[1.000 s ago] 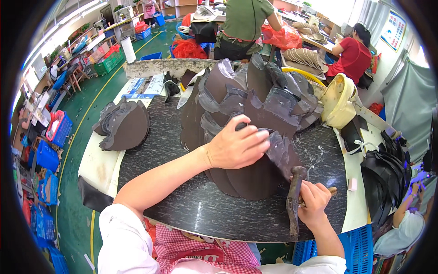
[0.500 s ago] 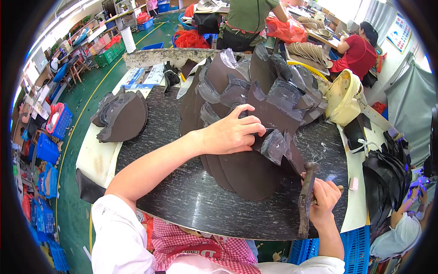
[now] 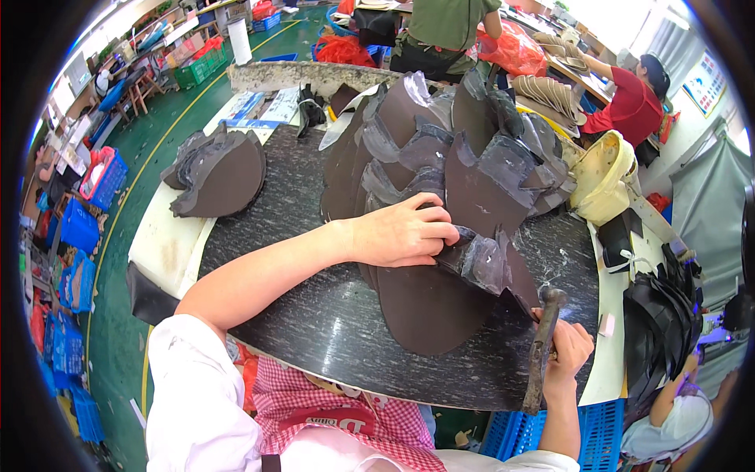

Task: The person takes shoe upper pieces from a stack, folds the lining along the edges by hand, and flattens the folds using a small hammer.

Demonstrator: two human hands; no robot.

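My left hand (image 3: 401, 232) rests on a dark brown shaped sheet (image 3: 432, 311), probably leather, its fingers curled over the upper edge. This sheet has a rounded near end, and a grey, rough-surfaced band (image 3: 481, 261) runs along its far edge. My right hand (image 3: 572, 346) is closed round a hammer (image 3: 541, 354) with a worn metal head, held upright at the right of the sheet. The sheet's right corner reaches the fingers of that hand; whether they pinch it I cannot tell. Behind my left hand lies a large overlapping pile of similar pieces (image 3: 481, 185).
A smaller pile of brown pieces (image 3: 228, 177) lies on the left of the black speckled tabletop (image 3: 314, 346). At the right are a cream-coloured container (image 3: 602, 177), a pinkish block (image 3: 606, 324) and hanging black pieces (image 3: 657, 330). Co-workers sit or stand beyond and at right.
The sheet under my left hand has come slightly nearer to me, off the pieces below it. The right hand and hammer have shifted a little to the right. The view has tilted slightly.
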